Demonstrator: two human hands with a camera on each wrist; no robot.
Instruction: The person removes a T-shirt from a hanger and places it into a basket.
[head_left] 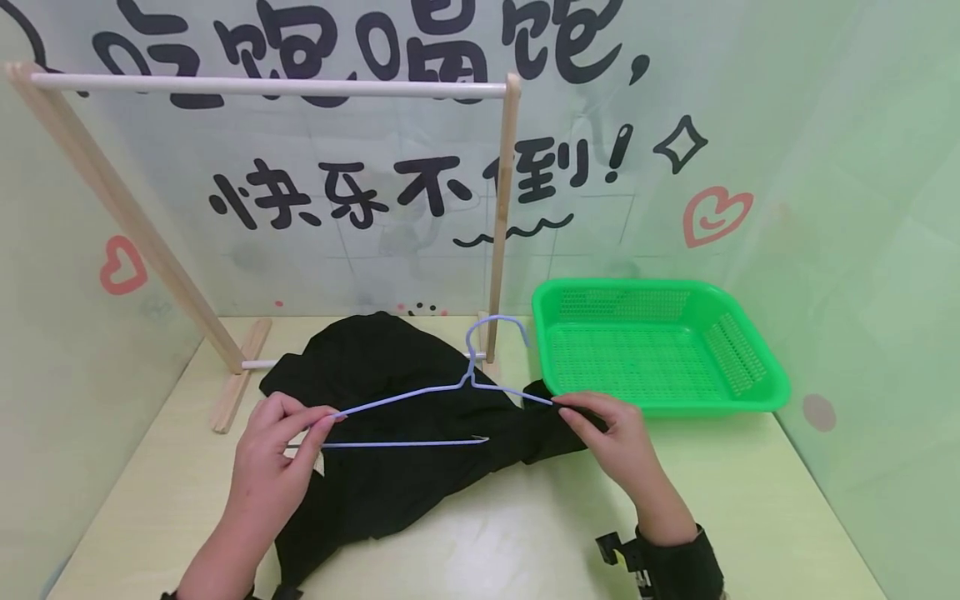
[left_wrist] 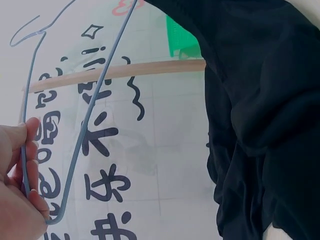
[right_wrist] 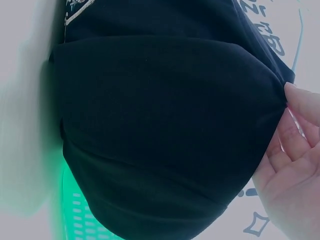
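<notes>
A thin lilac-blue clothes hanger (head_left: 408, 396) is held up over the table, its hook pointing upward. My left hand (head_left: 277, 454) pinches the hanger's left arm between thumb and fingers, and the left wrist view shows the fingers curled round the wire. My right hand (head_left: 611, 442) pinches the edge of a black T-shirt (head_left: 405, 492) at the hanger's right arm. Inside the shirt, the hanger's right end and part of its lower bar are hidden. White print shows on the shirt (right_wrist: 150, 125) in the right wrist view.
A wooden rack with a white top bar (head_left: 270, 85) stands behind the shirt at the left. At the back right sits a green plastic basket (head_left: 772, 387), close to my right hand. A printed backdrop (head_left: 420, 275) rises behind the table (head_left: 720, 508).
</notes>
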